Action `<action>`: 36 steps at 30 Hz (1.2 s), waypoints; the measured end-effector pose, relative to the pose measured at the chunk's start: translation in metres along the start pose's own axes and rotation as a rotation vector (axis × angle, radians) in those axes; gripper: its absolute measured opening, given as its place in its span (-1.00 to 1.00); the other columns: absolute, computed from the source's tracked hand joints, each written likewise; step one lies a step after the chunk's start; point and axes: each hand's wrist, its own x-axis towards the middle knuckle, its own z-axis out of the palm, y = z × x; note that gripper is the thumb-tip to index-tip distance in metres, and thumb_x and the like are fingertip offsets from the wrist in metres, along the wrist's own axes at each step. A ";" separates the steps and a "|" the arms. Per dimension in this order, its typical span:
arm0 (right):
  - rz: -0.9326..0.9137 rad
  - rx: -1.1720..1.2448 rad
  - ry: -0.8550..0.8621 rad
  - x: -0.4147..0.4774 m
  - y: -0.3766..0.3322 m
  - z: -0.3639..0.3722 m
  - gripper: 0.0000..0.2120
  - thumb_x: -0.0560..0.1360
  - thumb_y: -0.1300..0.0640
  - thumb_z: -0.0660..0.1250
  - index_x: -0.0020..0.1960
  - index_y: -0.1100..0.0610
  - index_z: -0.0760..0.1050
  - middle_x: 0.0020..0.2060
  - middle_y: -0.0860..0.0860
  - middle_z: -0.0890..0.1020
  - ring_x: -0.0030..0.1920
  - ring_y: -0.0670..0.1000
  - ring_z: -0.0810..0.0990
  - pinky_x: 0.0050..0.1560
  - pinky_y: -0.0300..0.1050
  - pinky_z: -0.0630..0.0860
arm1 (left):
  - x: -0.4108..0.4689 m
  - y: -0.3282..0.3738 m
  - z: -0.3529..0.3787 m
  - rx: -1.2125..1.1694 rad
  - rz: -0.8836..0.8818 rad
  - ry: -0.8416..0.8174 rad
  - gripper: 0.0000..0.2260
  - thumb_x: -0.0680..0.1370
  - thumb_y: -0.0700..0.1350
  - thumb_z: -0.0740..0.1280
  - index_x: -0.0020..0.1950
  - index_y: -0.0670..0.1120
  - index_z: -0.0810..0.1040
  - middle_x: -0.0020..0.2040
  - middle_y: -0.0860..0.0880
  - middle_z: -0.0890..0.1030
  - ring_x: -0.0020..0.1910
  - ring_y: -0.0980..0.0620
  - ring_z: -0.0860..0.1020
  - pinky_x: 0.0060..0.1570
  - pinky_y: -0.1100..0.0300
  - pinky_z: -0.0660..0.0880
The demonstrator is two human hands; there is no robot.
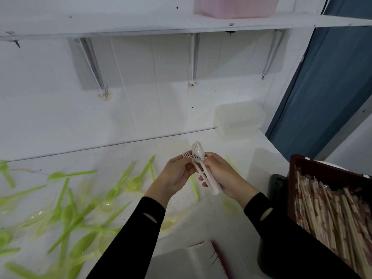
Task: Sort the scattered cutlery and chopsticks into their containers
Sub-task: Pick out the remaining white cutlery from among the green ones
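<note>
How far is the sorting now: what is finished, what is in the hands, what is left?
Done, it seems: many wrapped chopsticks lie in the brown crate. In hand: the right hand grips a bundle of white forks and the left hand pinches one more beside it. Left: many green spoons lie scattered on the white table, so much is not yet sorted.

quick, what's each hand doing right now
Left hand: fingers pinch a white fork.
Right hand: grips a bundle of white forks.
</note>
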 end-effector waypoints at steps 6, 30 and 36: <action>-0.096 -0.188 0.096 0.002 0.005 -0.003 -0.74 0.61 0.13 0.19 0.26 -0.02 0.48 0.01 0.16 0.68 -0.20 -0.02 0.59 -0.22 -0.21 0.57 | 0.004 -0.001 -0.002 -0.119 -0.008 0.089 -0.74 0.55 -0.48 0.12 0.14 -0.33 0.51 0.04 -0.32 0.60 -0.04 -0.22 0.62 0.04 0.07 0.62; -0.160 -0.139 0.011 0.006 0.007 -0.006 -0.80 0.58 0.16 0.35 0.20 0.02 0.55 -0.17 0.02 0.73 -0.19 -0.09 0.67 -0.15 -0.24 0.56 | 0.002 -0.004 -0.001 0.104 -0.016 0.059 -0.73 0.58 -0.45 0.09 0.05 -0.35 0.57 -0.02 -0.35 0.56 -0.24 -0.12 0.60 -0.13 0.19 0.61; -0.173 -0.148 0.012 0.004 0.002 -0.012 -0.80 0.59 0.09 0.34 0.21 0.01 0.53 -0.14 0.06 0.71 -0.25 -0.08 0.62 -0.18 -0.23 0.57 | -0.001 -0.002 -0.002 0.061 -0.027 -0.085 -0.72 0.69 -0.29 0.08 0.24 -0.36 0.51 0.03 -0.27 0.58 -0.03 -0.06 0.63 0.06 0.21 0.58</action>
